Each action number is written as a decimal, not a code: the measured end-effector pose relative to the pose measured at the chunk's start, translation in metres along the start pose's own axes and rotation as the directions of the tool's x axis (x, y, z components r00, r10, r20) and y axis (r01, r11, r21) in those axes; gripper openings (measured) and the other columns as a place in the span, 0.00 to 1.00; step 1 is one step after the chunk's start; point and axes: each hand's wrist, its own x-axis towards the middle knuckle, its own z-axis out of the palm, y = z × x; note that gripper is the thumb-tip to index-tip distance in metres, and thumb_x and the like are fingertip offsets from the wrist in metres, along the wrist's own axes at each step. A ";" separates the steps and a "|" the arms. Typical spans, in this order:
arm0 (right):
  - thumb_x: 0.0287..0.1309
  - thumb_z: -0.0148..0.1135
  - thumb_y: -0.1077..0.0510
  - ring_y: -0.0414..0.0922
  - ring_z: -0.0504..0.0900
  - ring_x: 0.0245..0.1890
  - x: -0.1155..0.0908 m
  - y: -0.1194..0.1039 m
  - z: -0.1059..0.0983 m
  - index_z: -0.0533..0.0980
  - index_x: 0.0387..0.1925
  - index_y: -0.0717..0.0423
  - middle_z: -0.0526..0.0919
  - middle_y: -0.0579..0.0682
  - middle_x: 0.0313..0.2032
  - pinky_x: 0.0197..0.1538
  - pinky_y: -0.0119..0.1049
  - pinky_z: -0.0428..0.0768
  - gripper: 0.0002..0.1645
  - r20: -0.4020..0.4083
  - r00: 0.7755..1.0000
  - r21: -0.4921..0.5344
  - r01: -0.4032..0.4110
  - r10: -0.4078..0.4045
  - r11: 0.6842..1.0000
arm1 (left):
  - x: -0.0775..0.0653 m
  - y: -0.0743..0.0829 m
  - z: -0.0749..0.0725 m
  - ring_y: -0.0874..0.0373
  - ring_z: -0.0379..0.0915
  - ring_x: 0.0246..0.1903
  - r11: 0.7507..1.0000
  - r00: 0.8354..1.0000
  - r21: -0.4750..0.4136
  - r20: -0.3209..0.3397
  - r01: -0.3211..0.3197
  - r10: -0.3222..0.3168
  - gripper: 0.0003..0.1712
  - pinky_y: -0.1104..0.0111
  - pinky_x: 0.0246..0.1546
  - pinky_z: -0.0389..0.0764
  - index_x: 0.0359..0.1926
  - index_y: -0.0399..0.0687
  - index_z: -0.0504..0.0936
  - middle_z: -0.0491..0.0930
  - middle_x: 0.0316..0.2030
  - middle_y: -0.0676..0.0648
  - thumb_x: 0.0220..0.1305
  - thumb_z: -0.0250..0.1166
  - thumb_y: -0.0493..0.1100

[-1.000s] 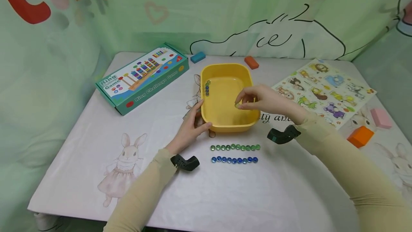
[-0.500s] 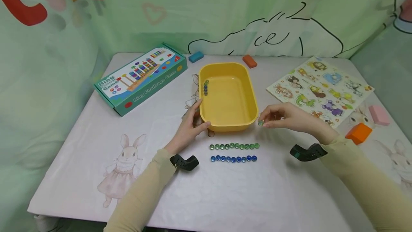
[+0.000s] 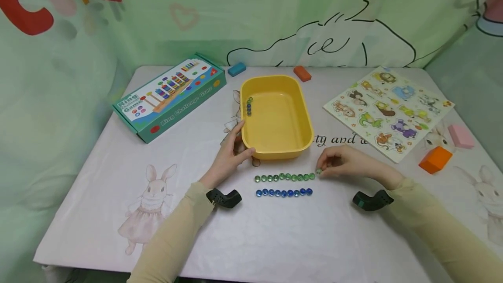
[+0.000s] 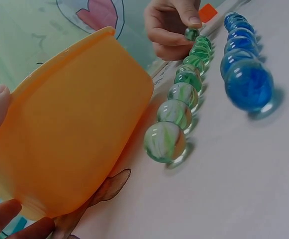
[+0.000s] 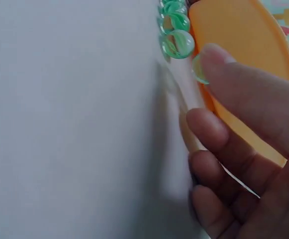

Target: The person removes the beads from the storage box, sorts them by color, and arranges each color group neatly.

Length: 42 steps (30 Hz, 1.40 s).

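Note:
My left hand [image 3: 227, 154] holds the near-left corner of a yellow plastic tub [image 3: 279, 130], thumb at the rim and fingers along the side wall. Between thumb and finger, my right hand [image 3: 346, 161] pinches a green marble [image 4: 191, 34], right at the right end of a row of green marbles [image 4: 165, 142]. The other fingers of that hand are curled. Nearer the person runs a parallel row of blue marbles [image 4: 248, 85]. Inside the tub, a short line of green and blue marbles [image 3: 249, 107] lies along the left wall.
A green ring game box [image 3: 170, 97] lies at the back left. Blue [image 3: 237, 69] and red [image 3: 302, 74] blocks sit behind the tub. At right are an animal picture board [image 3: 389, 110], an orange block [image 3: 435, 160] and a pink block [image 3: 461, 136].
My right hand has left the tub with the green marble, swung right, then come down to the green row's right end. My left hand stays on the tub.

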 end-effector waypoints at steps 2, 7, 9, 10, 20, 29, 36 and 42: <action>0.51 0.67 0.56 0.36 0.73 0.28 0.001 0.001 0.001 0.78 0.32 0.48 0.77 0.43 0.28 0.33 0.27 0.73 0.06 0.002 1.000 -0.011 -0.008 0.008 1.000 | -0.001 0.000 0.000 0.53 0.67 0.54 1.000 1.000 0.021 -0.008 -0.003 0.003 0.45 0.58 0.58 0.64 0.72 0.58 0.44 0.66 0.61 0.41 0.63 0.61 0.45; 0.50 0.68 0.54 0.36 0.71 0.29 0.002 0.001 0.003 0.78 0.32 0.47 0.75 0.42 0.27 0.33 0.26 0.72 0.07 0.003 0.999 -0.048 -0.042 0.042 0.998 | -0.002 0.000 0.000 0.53 0.65 0.56 0.999 1.000 0.049 -0.016 -0.021 0.021 0.45 0.58 0.59 0.63 0.72 0.58 0.44 0.66 0.61 0.42 0.62 0.61 0.50; 0.49 0.68 0.54 0.36 0.71 0.29 0.002 0.001 0.004 0.78 0.32 0.46 0.75 0.42 0.27 0.34 0.26 0.71 0.07 0.001 0.999 -0.059 -0.050 0.051 0.997 | -0.002 -0.001 0.000 0.52 0.66 0.55 0.999 1.000 0.044 -0.012 -0.026 0.027 0.45 0.58 0.58 0.64 0.72 0.57 0.44 0.66 0.60 0.41 0.62 0.61 0.49; 0.49 0.68 0.54 0.36 0.71 0.29 0.002 0.001 0.005 0.78 0.32 0.46 0.75 0.42 0.27 0.33 0.26 0.71 0.07 -0.002 0.999 -0.062 -0.052 0.052 0.997 | -0.001 -0.001 0.000 0.52 0.67 0.54 0.999 1.000 0.040 -0.010 -0.028 0.028 0.44 0.58 0.57 0.64 0.72 0.57 0.44 0.66 0.60 0.41 0.62 0.60 0.48; 0.50 0.68 0.52 0.37 0.72 0.30 0.003 0.001 -0.001 0.78 0.35 0.48 0.75 0.42 0.29 0.35 0.26 0.71 0.10 0.050 0.996 -0.053 -0.065 0.068 0.996 | 0.000 -0.001 0.000 0.52 0.66 0.56 0.999 1.000 0.039 -0.008 -0.021 0.021 0.44 0.59 0.59 0.63 0.72 0.58 0.44 0.66 0.61 0.42 0.63 0.60 0.46; 0.53 0.65 0.55 0.38 0.74 0.33 0.017 -0.031 -0.044 0.77 0.40 0.54 0.78 0.44 0.32 0.37 0.30 0.74 0.12 0.252 0.954 -0.096 -0.142 0.162 0.985 | -0.001 0.001 0.000 0.55 0.65 0.39 0.997 0.999 0.054 -0.021 -0.048 0.049 0.44 0.71 0.39 0.66 0.72 0.53 0.44 0.70 0.52 0.39 0.62 0.61 0.46; 0.56 0.63 0.58 0.39 0.73 0.34 0.046 -0.063 -0.078 0.75 0.40 0.57 0.76 0.47 0.32 0.37 0.30 0.74 0.11 0.289 0.939 -0.161 -0.145 0.188 0.976 | -0.001 0.000 -0.001 0.51 0.65 0.45 0.998 0.999 0.047 -0.016 -0.031 0.032 0.45 0.62 0.46 0.66 0.72 0.55 0.44 0.67 0.57 0.38 0.62 0.61 0.45; 0.56 0.63 0.56 0.43 0.72 0.36 0.083 -0.077 -0.080 0.76 0.41 0.58 0.77 0.48 0.33 0.41 0.33 0.72 0.13 0.232 0.955 -0.225 -0.132 0.184 0.965 | -0.001 0.001 -0.001 0.52 0.68 0.47 0.999 0.999 0.036 -0.015 -0.028 0.029 0.45 0.60 0.52 0.67 0.72 0.55 0.44 0.67 0.58 0.39 0.62 0.61 0.44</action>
